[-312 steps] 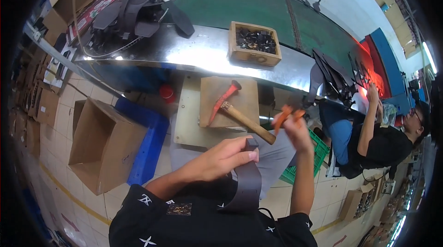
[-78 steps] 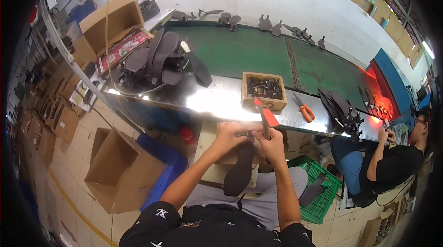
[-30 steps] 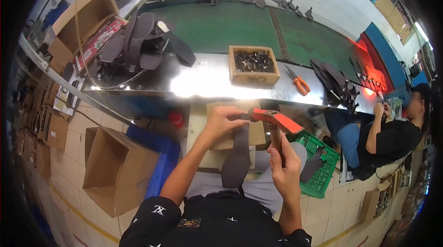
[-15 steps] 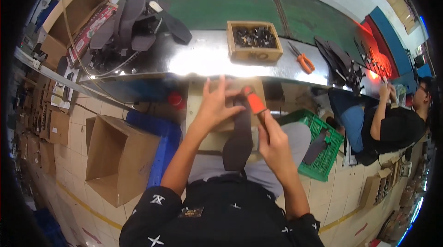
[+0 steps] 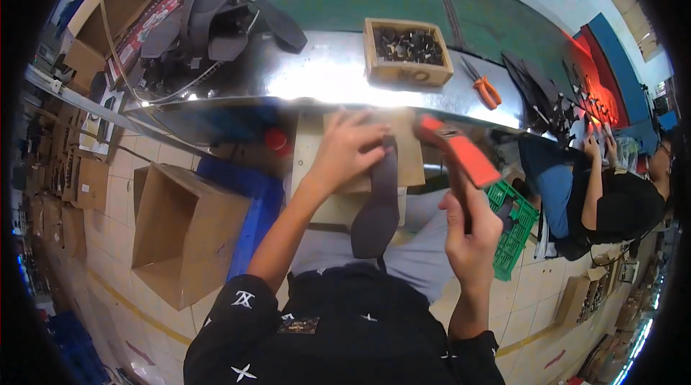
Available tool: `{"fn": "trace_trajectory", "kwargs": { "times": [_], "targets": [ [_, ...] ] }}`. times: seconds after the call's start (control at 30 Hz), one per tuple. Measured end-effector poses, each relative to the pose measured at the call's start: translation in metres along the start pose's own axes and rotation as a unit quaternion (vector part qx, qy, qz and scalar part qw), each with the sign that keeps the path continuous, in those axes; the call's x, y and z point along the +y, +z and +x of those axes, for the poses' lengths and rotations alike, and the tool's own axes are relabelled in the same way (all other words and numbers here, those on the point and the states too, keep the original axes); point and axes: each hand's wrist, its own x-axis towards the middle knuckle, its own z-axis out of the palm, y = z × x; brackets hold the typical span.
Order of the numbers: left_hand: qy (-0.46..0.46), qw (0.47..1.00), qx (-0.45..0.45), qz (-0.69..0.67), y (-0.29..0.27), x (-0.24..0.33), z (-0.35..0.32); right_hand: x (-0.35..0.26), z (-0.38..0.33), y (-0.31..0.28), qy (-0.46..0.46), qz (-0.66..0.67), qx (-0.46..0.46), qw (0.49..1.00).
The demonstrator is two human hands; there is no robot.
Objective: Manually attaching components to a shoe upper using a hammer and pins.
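Observation:
A long dark grey-brown shoe sole (image 5: pixel 376 219) reaches from a pale board (image 5: pixel 412 158) in front of me back toward my lap. My left hand (image 5: pixel 347 151) rests at its far end, fingers curled together, thumb against the sole's edge; whatever the fingertips pinch there is hidden. In my right hand (image 5: pixel 471 237) is a hammer (image 5: pixel 468 155) with an orange-red head, gripped by the handle. It is raised to the right of the sole, apart from it and slightly blurred.
On the metal bench edge (image 5: pixel 327 72) stand a wooden box (image 5: pixel 410 74) of small dark parts and orange-handled pliers (image 5: pixel 486 91). Dark soles (image 5: pixel 209 25) pile at left. A cardboard box (image 5: pixel 194 241), a green crate (image 5: pixel 515 241) and a seated co-worker (image 5: pixel 619 201) flank me.
My right hand has swung the hammer up and right, away from the sole's far end. The spread fingers of my left hand have drawn together there.

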Motion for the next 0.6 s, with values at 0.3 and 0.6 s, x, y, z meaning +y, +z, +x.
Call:
{"fn": "trace_trajectory", "kwargs": {
  "times": [0.3, 0.6],
  "targets": [
    [-0.132, 0.886, -0.143, -0.421, -0.089, 0.091, -0.028, 0.065, 0.046, 0.04, -0.155, -0.127, -0.105, 0.974],
    [-0.271, 0.698, -0.241, -0.617, -0.093, 0.128, -0.036, 0.026, -0.003, 0.047, 0.054, 0.611, -0.282, 0.738]
  ]
}}
